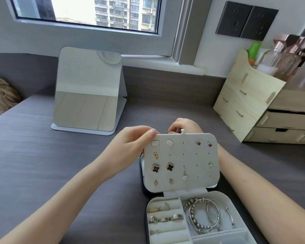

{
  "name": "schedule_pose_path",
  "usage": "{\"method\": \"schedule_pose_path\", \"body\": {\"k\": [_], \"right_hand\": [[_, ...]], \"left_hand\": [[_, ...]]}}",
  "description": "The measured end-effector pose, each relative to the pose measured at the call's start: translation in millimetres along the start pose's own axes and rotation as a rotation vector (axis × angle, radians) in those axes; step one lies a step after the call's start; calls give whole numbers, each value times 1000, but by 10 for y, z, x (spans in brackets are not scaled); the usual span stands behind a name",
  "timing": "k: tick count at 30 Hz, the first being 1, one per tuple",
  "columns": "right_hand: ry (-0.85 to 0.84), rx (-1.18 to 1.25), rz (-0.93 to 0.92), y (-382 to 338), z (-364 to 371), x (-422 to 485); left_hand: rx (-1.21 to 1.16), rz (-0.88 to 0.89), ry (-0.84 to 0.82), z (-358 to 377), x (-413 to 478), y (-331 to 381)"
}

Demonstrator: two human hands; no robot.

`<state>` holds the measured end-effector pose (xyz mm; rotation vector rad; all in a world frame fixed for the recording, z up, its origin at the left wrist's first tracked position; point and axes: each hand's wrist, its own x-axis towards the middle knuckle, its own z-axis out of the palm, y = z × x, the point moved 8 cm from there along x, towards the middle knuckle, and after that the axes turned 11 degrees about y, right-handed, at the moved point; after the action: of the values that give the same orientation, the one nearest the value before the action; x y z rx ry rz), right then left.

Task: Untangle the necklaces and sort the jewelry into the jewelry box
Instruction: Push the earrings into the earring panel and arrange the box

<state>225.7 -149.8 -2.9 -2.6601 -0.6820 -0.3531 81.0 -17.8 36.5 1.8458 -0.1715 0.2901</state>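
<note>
L hand (130, 145) grips the top-left corner of the raised earring panel (188, 155). R hand (183, 125) sits behind its top edge, mostly hidden, fingertips pinching a tiny item (167, 132) I can't ID. Jewelry box (218, 238) lies open on the desk (60, 155) near me, btm edge cut off, w/ rings (165, 218) & bracelets (206, 215) inside.

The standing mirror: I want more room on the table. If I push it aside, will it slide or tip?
The mirror would probably slide rather than tip: it leans back on a wide flat base plate with a rear prop. The thin panel looks light, and likely fragile if it falls.
</note>
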Motion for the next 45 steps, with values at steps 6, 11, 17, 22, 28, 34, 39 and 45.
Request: {"method": "schedule_pose_path", "body": {"k": [6, 11, 17, 22, 28, 34, 39, 45], "right_hand": [[407, 495, 170, 88, -874, -169], [216, 563, -185, -829, -1296, -623], [404, 121, -484, -1220, -1213, -804], [418, 131, -499, -1269, -1216, -827], [362, 138, -498, -1338, -1210, -835], [557, -171, -714, -1605, -1311, -947], [631, -491, -814, -1740, -1240, -999], [385, -318, -683, -1646, -1142, -803]], "left_hand": [[47, 2, 71, -16, 14, -44], [13, 158, 151, -34, -42, 116], [-136, 248, 76, 4, -100, 279], [-235, 151, -21, 24, -79, 237], [-284, 87, -32, -6, -58, 218], [-388, -46, -60, -25, -32, 137], [-431, -115, -23, -42, -21, 81], [-407, -135, -3, -57, -16, 96]]}}
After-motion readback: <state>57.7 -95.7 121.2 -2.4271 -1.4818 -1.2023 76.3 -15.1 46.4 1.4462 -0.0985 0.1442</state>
